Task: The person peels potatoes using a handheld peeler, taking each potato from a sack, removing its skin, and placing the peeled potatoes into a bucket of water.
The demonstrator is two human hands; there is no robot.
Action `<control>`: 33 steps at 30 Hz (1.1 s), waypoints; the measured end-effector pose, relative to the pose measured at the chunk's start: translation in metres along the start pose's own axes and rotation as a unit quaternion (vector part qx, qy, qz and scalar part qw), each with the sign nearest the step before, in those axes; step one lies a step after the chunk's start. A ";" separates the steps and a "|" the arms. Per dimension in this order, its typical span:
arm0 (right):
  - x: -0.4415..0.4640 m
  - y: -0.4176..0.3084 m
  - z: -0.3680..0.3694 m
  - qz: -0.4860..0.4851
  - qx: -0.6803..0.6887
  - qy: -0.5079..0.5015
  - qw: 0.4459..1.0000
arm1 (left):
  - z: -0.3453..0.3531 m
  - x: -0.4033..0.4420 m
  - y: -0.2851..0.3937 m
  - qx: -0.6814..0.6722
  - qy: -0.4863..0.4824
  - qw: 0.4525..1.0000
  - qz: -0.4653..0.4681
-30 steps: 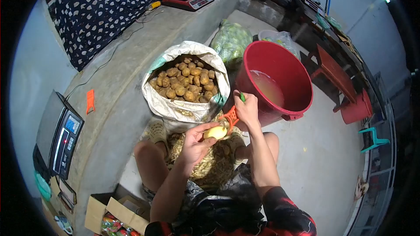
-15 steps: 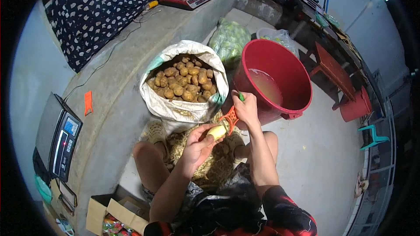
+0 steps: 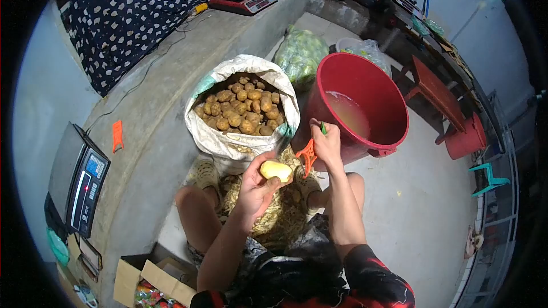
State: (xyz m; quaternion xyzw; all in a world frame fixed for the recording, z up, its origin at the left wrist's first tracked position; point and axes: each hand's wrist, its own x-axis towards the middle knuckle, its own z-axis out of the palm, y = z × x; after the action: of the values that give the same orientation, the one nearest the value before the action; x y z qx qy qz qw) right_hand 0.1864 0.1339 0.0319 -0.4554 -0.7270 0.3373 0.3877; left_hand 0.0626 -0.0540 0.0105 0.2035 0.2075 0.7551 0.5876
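Note:
My left hand [image 3: 256,190] is closed around a potato [image 3: 275,171] whose pale yellow flesh shows, with a little brown near my thumb. Just to its right, my right hand [image 3: 327,144] grips an orange peeler [image 3: 307,155]; a bit of green shows at the top of my fist. Peeler and potato are slightly apart. Below my hands, a heap of peelings [image 3: 268,217] covers the floor between my feet. Unpeeled brown potatoes [image 3: 242,105] fill the open white sack [image 3: 200,131] in front of me.
A big red tub [image 3: 394,120] with cloudy liquid stands right of the sack. Behind are a bag of green vegetables [image 3: 302,54] and a red stool [image 3: 432,94]. On the concrete ledge at left lie another orange peeler [image 3: 117,136] and a digital scale [image 3: 88,191]. An open carton [image 3: 128,282] sits lower left.
The peeler has come away from the potato, my right hand shifting slightly right and down. In my left hand the potato has turned, showing more of its peeled side.

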 end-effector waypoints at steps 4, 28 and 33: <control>-0.017 -0.028 0.001 -0.071 -0.075 -0.034 0.994 | -0.004 -0.001 -0.002 0.113 0.006 0.993 0.019; 0.007 0.005 -0.015 -0.038 0.039 0.044 0.998 | -0.011 0.010 0.008 -0.128 0.032 0.983 -0.124; 0.003 -0.001 -0.022 0.016 0.016 -0.013 1.000 | -0.085 0.078 0.034 0.272 -0.005 0.943 0.191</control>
State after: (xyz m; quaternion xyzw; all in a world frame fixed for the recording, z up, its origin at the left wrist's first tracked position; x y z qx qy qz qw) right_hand 0.2043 0.1399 0.0437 -0.4567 -0.7189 0.3611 0.3798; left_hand -0.0294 0.0081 -0.0358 0.3953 0.3592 0.7671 0.3553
